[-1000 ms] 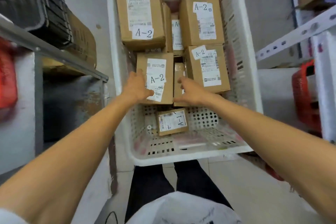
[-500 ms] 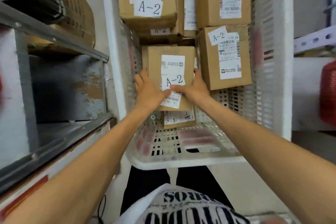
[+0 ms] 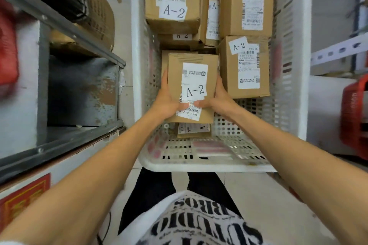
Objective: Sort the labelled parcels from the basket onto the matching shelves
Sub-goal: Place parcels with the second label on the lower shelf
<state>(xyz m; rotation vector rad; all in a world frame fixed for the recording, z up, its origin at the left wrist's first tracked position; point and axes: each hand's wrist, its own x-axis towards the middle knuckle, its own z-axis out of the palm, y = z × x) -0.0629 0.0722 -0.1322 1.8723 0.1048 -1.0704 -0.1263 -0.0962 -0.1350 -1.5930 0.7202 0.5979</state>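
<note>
Parcel (image 3: 176, 77) marked A-2, a matte brown cardboard box with a white paper label, is up over the middle of the white perforated plastic basket (image 3: 296, 65). Left hand (image 3: 169, 101) clamps its 9 o'clock side, right hand (image 3: 218, 98) its 3 o'clock side, thumbs on top. More cardboard boxes (image 3: 172, 24) crowd 12 o'clock.

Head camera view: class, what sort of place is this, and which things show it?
Probably a parcel sorting storeroom: a white basket of cardboard parcels labelled A-2 with barcodes, the held parcel between left hand and right hand, metal shelves alongside.
</note>
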